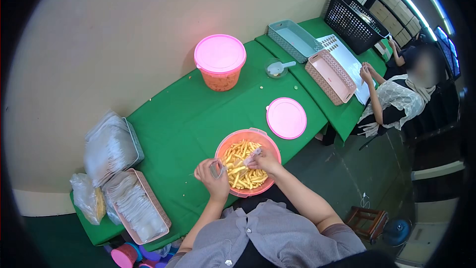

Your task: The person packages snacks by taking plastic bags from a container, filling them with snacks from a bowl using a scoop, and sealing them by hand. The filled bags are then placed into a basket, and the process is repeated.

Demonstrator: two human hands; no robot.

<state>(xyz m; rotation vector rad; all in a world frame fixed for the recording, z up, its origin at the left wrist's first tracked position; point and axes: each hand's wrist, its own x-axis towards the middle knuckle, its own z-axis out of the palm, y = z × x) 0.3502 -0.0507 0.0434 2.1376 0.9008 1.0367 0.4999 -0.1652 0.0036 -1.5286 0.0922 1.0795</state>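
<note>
The left hand (214,173) pinches a small clear bag (216,168). The right hand (265,161) picks light, snappy sticks (243,168); hold them softly.

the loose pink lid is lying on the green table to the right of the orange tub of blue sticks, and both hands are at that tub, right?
Not quite: the sticks in the orange tub are yellow, not blue, as the head view shows. The loose pink lid does lie on the green table right of the tub, and the left hand and right hand are at it.
</note>
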